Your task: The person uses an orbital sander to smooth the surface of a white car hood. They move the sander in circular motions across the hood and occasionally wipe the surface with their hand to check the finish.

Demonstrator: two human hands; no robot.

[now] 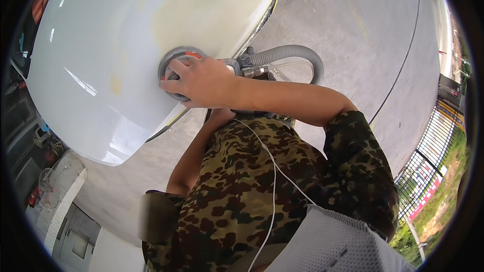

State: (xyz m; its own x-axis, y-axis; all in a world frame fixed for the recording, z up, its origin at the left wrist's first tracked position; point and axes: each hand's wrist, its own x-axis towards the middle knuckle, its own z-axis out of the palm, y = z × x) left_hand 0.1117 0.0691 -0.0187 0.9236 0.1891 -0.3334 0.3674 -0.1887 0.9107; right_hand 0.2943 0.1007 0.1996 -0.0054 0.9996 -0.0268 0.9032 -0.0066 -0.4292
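Note:
My right hand (206, 80) is wrapped over the top of a round grey and orange orbital sander (170, 59). The sander's disc rests on a white car panel (101, 30), close to the panel's edge. A ribbed grey hose (295, 50) and a metal air fitting (254, 71) come off the sander's handle and bend to the right. Below my right forearm, my left hand (222, 116) is held near my waist beside the hose. Its fingers are hidden. A dull, yellowish sanded patch (206, 7) spreads across the panel just beyond the sander.
The panel's edge (267, 12) shows a yellow line and dark trim. Grey concrete floor (363, 35) lies around it, crossed by a dark line. A thin white cord (275, 171) hangs down my camouflage shirt. A metal fence (423, 146) stands at the right, equipment (48, 141) at the left.

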